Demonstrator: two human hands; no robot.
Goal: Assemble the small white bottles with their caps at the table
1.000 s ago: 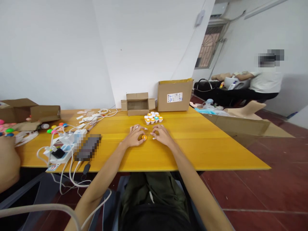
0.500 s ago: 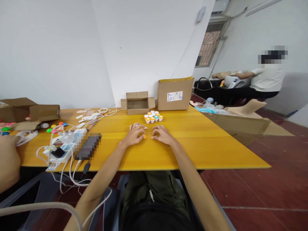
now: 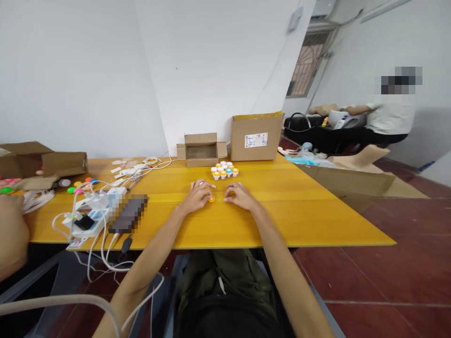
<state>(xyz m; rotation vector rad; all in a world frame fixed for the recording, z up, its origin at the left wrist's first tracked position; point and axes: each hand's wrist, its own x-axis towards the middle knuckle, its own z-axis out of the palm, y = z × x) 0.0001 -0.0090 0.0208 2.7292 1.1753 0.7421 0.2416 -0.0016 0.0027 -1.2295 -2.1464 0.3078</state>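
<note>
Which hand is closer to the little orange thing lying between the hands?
Left. The left hand is right beside the orange piece, maybe touching; the right hand is farther right, across a gap.

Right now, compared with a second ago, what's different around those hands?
The right hand has shifted slightly to the right, widening its gap from the left hand. Whether anything was gripped or let go is too small to tell. The left hand, the orange piece by its thumb and the cluster of small pieces stayed put.
</note>
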